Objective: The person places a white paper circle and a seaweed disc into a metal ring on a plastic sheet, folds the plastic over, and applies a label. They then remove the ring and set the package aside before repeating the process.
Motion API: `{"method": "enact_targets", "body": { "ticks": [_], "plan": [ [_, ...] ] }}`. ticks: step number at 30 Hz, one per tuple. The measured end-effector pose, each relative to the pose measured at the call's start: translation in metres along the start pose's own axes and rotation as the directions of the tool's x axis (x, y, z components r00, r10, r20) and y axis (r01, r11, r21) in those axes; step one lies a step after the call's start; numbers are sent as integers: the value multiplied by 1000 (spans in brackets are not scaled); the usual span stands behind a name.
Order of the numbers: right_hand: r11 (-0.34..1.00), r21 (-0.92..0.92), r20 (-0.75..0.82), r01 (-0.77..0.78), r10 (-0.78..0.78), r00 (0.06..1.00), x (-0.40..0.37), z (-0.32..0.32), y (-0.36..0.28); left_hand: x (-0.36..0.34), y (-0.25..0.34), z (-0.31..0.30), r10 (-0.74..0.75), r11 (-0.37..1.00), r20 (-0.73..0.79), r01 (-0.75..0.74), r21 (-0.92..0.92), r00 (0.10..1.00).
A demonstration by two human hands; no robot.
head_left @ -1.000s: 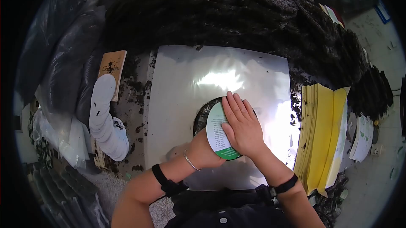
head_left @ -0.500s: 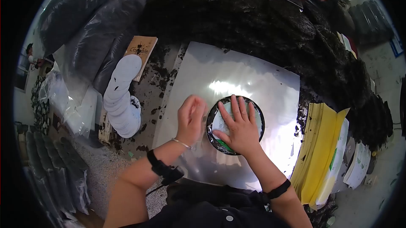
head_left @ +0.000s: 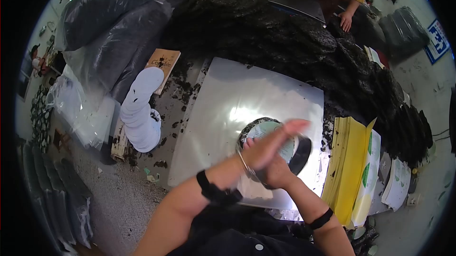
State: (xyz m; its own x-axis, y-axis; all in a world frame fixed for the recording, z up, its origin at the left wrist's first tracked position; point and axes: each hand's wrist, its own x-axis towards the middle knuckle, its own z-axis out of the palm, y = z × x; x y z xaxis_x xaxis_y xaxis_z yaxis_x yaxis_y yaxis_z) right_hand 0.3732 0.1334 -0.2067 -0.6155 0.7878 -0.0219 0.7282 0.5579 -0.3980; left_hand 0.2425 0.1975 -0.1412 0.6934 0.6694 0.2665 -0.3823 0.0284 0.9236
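Swinging over from beside the round package, the left hand point(head_left: 266, 150) now lies across it, and the right hand point(head_left: 277, 174) has slid from its top to its near side.

Across the far side of the worktop point(head_left: 173, 135) sprawls a dark, wrinkled heap point(head_left: 266, 23), with another person's hand point(head_left: 346, 21) resting at its far right. Plump plastic bags point(head_left: 114, 23) crowd the far left corner. A shiny metal sheet point(head_left: 204, 123) covers the middle, with a stack of yellow sheets point(head_left: 344, 175) by its right edge and overlapping white discs point(head_left: 142, 130) to its left.

On that sheet, right of its middle, sits the round package point(head_left: 243, 135), a dark curved rim point(head_left: 303, 155) showing at its right. Its pale printed label point(head_left: 262, 128) faces up.

The left hand's fingers are straight and close together, reaching towards the sheet's right edge; I see nothing gripped in them. The right hand is mostly behind the left, so I can't tell how far it is open or whether it grips the package.

I'd say the handling wants flat palms, even pressure and the label kept centred. Being round, the package has no long axis; which way the print reads I can't make out.
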Motion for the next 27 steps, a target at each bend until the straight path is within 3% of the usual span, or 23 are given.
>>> {"method": "enact_targets", "body": {
  "ticks": [2,3,4,5,6,7,9,10,11,12,13,14,15,16,17,18,19,20,22,23,24,26,27],
  "plan": [
    [957,284,-36,66,-59,998,-6,-12,6,-38,35,42,-38,995,195,18,102,980],
    [861,508,-254,23,125,959,-20,-7,8,-57,52,64,-56,988,289,11,153,956],
    [812,576,-406,-88,378,832,-34,-11,21,-68,41,60,77,862,138,-136,489,987],
    [737,655,-509,-165,592,624,-45,-16,34,-78,24,55,265,605,39,-198,771,963],
    [635,731,-464,-252,732,499,-51,-12,37,-97,-11,43,279,572,-326,116,812,903],
    [500,807,-398,-313,853,337,-58,-2,40,-113,-52,21,299,539,-625,413,734,721],
    [324,906,-15,-274,670,742,-71,18,42,-125,-108,-4,213,144,-613,596,790,761],
    [324,940,-154,-105,679,718,-72,30,35,-116,-106,0,213,149,-597,579,802,773],
    [339,938,-300,76,680,669,-75,39,33,-97,-101,1,100,704,-659,415,576,745],
    [353,932,-319,84,686,654,-87,28,22,-78,-98,3,-48,985,-642,142,96,765],
    [289,953,-290,94,772,566,-105,19,6,-55,-107,3,2,1000,-654,5,9,756],
    [224,969,-248,109,845,474,-123,16,-10,-27,-69,23,-252,956,-637,87,-278,729],
    [178,972,-235,154,748,620,-150,40,-9,3,-26,52,-321,899,-545,67,-433,775],
    [112,965,-262,239,495,828,-178,51,-16,18,-11,98,-391,800,-245,196,-567,887],
    [185,976,-202,112,592,781,-184,31,-53,19,5,124,-50,977,-13,46,-208,999],
    [231,972,-137,-33,680,720,-190,11,-89,20,21,151,300,950,222,-313,22,928],
    [243,954,-71,-179,757,650,-195,-9,-126,18,27,163,217,971,316,-238,28,923],
    [-122,981,-88,148,396,914,-208,11,-127,17,31,174,134,985,415,-167,45,900],
    [-597,715,-330,364,170,928,-249,36,-141,26,36,184,-22,991,606,-65,121,795],
    [-629,618,-326,472,341,882,-278,43,-151,27,-20,160,-104,986,225,70,153,969],
    [-646,555,-398,525,348,849,-298,41,-152,23,-42,130,-411,840,-126,429,332,903],
    [-596,550,-418,585,410,810,-320,39,-146,-3,-78,143,-423,492,-217,424,760,880],
    [-555,584,-329,592,505,798,-321,52,-135,-25,-104,155,-445,483,-208,429,764,871]
  ]
}}
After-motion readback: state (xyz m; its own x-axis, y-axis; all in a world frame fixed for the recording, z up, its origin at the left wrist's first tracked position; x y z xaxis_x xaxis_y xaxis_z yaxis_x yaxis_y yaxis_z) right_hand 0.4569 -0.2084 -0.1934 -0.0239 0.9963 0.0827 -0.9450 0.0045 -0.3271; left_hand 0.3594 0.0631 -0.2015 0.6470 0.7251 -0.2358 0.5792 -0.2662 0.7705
